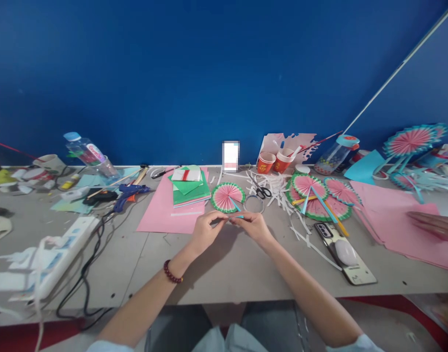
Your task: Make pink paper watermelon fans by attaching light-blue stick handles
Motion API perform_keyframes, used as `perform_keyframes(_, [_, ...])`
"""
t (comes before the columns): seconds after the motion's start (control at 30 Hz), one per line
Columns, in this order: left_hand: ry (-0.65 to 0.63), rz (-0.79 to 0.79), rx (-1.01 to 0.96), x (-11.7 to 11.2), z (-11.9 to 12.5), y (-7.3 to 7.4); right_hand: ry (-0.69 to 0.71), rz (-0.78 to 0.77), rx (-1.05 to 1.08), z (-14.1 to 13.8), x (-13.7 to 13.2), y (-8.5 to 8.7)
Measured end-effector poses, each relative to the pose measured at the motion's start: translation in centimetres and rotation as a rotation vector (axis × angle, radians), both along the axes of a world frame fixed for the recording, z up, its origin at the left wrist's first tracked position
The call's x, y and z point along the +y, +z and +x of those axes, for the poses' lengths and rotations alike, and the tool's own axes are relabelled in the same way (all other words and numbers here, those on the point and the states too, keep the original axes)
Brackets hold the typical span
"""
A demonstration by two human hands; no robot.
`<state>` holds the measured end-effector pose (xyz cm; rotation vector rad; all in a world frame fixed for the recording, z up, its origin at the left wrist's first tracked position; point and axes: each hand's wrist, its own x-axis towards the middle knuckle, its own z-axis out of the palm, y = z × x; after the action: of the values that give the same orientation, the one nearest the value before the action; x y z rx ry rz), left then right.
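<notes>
My left hand (205,230) and my right hand (254,226) meet above the grey table (224,269), fingertips pinched together on a thin light blue strip (234,217). It is small and mostly hidden by my fingers. A dark red bead bracelet (171,274) circles my left wrist. Just beyond my fingers lies a pink and green pleated paper fan (227,196) with a blue stick, next to a clear tape ring (254,204).
Pink paper (161,210) and a stack of green sheets (190,188) lie behind my left hand. Scissors (261,189), white paper strips, more fans (315,198), red cups (273,161) and a phone (343,249) sit to the right. A power strip (55,256), cables and a blue glue gun (130,191) occupy the left. Another person's hand (435,226) rests on pink sheets at right.
</notes>
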<state>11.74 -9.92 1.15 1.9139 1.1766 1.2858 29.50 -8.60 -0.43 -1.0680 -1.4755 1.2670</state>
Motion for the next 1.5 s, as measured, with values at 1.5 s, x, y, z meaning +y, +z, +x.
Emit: perform_keyframes(1.5, [0.049, -0.081, 0.031, 0.5, -0.3, -0.2, -0.166, -0.040, 0.076, -0.3, -0.1, 0.3])
